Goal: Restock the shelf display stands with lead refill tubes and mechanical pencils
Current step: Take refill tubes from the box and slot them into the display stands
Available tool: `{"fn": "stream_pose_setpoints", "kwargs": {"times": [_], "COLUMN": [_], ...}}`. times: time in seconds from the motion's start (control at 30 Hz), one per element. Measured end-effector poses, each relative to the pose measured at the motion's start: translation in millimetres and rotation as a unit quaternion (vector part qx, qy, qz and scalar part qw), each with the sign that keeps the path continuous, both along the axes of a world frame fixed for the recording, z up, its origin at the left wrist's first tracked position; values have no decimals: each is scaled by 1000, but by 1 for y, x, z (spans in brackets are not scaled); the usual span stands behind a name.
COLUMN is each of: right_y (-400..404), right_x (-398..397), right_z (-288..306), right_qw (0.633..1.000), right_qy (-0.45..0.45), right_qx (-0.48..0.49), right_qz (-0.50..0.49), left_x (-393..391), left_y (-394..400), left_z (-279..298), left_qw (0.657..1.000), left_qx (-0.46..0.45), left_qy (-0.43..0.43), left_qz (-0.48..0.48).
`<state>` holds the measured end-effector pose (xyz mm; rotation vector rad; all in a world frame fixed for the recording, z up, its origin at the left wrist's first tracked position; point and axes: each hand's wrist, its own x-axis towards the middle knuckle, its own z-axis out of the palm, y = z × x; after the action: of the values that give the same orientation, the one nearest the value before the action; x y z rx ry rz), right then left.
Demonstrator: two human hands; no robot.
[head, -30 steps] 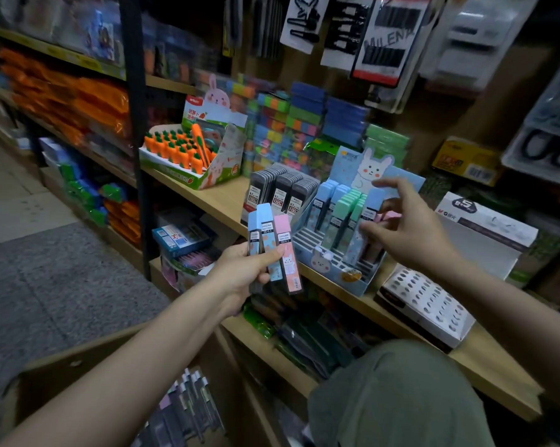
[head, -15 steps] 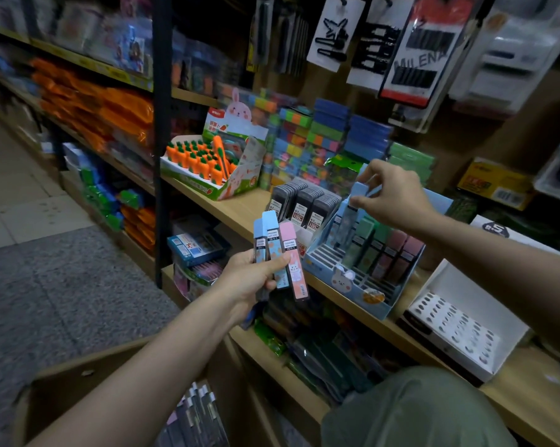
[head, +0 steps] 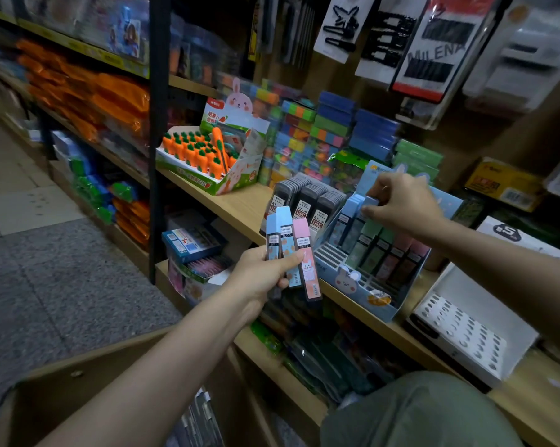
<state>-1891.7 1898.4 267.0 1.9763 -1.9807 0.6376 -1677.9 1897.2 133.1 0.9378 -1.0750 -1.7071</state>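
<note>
My left hand [head: 265,269] grips a fan of three lead refill tubes [head: 291,253], two blue and one pink, in front of the shelf edge. A light blue rabbit display stand [head: 362,285] sits on the wooden shelf [head: 240,204], holding rows of blue, green and pink tubes. My right hand [head: 401,204] reaches over the stand's back left row and pinches the top of a blue tube [head: 368,203] there. Dark grey refill tubes [head: 307,201] stand in a block just left of the stand.
A carrot-themed display box [head: 207,156] stands further left on the shelf. A white perforated empty stand [head: 459,327] lies right of the rabbit stand. An open cardboard box [head: 78,382] with more stock sits below my left arm. Hair-clip cards [head: 433,50] hang above.
My right hand lifted from the stand's pink side, went to the back left, and now lowers a blue tube into the blue row. My left hand kept holding its three tubes.
</note>
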Motion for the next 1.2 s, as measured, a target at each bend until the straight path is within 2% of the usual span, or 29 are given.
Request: {"fn": "stream_pose_setpoints", "kwargs": {"times": [0.43,0.63,0.83,0.93,1.0,1.03,1.2], "right_y": [-8,-13,-12,-3,10,18,51], "right_x": [2,3,7,8,15,21,50], "right_z": [2,3,6,8,6,4,-5], "right_qw": [999,996,993,998,998,995,959], "right_qy": [-8,-32,-31,-9,-23,-49,-211], "right_qx": [42,25,51,9,-54,-52,146], "right_qz": [-19,-76,-106,-63,24,64,120], "left_x": [4,4,1,2,4,5,6], "left_y": [2,4,11,13,13,13,16], "left_z": [-10,-6,2,5,6,7,14], "left_qw": [1000,1000,1000,999,998,997,991], "left_qx": [11,-5,-26,-38,-53,-62,-93], "left_qy": [-5,-12,3,-9,-22,-22,-8], "left_qz": [5,4,-4,-18,-29,-38,-91]}}
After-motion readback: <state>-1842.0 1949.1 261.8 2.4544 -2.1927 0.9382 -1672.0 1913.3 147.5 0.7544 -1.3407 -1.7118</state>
